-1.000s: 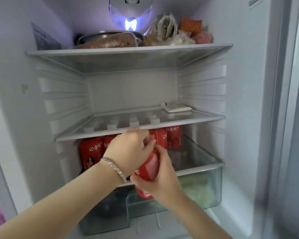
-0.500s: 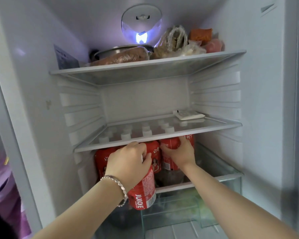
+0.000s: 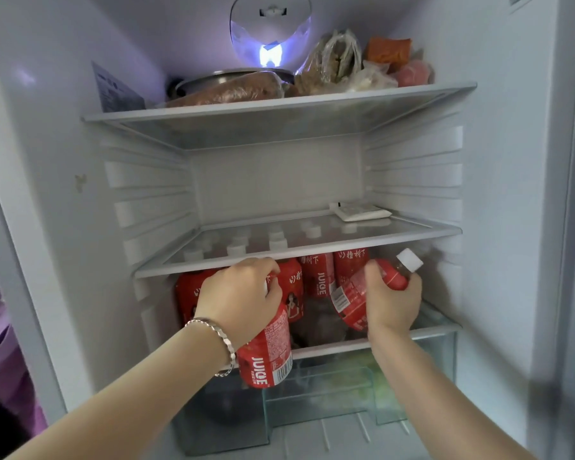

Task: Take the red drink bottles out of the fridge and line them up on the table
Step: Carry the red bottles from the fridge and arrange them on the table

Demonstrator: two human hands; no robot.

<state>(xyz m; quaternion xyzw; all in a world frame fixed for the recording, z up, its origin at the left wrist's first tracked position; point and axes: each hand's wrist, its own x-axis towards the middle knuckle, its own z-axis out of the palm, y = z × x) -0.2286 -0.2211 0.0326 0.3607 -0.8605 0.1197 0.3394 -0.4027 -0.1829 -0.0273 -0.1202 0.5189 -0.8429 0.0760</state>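
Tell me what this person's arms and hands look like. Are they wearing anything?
No sleeves or gloves are in view: the left forearm and right forearm are uncovered. The left hand has a silver-coloured bracelet of small linked segments around its wrist. The right hand and its wrist carry no watch or band. No rings show on the visible fingers.

Pretty clearly somebody's home kitchen: we're staring into an open household fridge [image 3: 273, 180] with white ribbed walls, glass shelves [image 3: 279, 109] and a small light [image 3: 270, 54] glowing at the back. Up top a metal pot [image 3: 193, 83], a wrapped lump of food [image 3: 226, 91] and loose plastic bags [image 3: 336, 61] are all crammed together, the way a family fridge looks. Lower down there's a bunch of red juice bottles [image 3: 316, 280] and a clear drawer [image 3: 312, 390] with something green inside.
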